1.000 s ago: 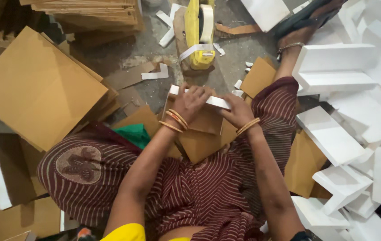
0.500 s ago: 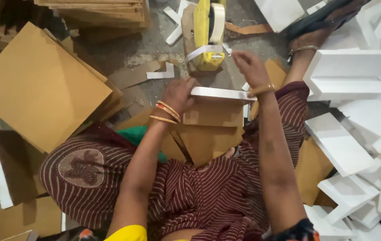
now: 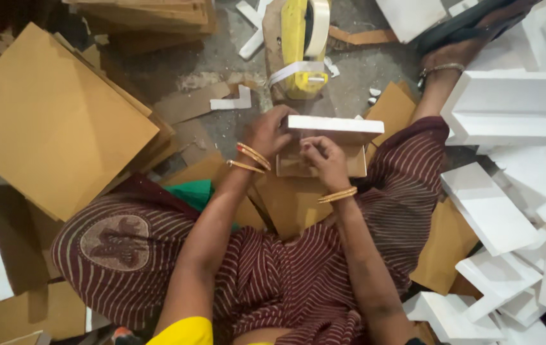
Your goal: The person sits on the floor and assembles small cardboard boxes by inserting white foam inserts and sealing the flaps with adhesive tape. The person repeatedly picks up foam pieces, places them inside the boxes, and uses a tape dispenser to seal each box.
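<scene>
Dusty grey concrete floor (image 3: 375, 70), littered with white scraps. Lying on it: a stack of brown cardboard sheets (image 3: 49, 121) at left, more sheets (image 3: 145, 13) piled at top, a yellow tape dispenser (image 3: 298, 48) at top centre, a small white L-shaped offcut (image 3: 233, 101) just left of it, and a heap of white foam pieces (image 3: 509, 160) along the right side.

Two hands, the left hand (image 3: 271, 133) and the right hand (image 3: 325, 161), work near one yellow tape dispenser (image 3: 299, 48) holding one tape roll (image 3: 318, 25), with two gold bangles (image 3: 252, 158) on the left wrist and one bangle (image 3: 338, 195) on the right.
</scene>
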